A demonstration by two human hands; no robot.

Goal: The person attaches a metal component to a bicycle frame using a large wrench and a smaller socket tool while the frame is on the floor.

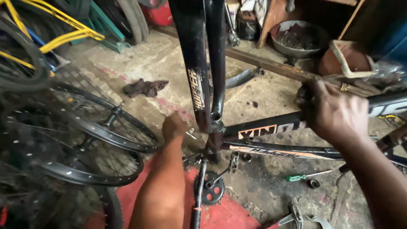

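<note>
**A:** Right hand (335, 111) is clamped round the black bike frame (271, 129), up on the top tube. Left hand (174, 126) is down by the bottom bracket (217, 127), fingers curled; can't tell if it's pinching the small metal part (190, 134) beside it

**B:** So the frame sits between both hands. I'd say keep that right grip firm so the frame doesn't swing while the left works low. Crank with chainring (210, 189) lies on the floor right below, green screwdriver (303, 176) near the right forearm, black rims (93, 144) stacked off to the left
</note>
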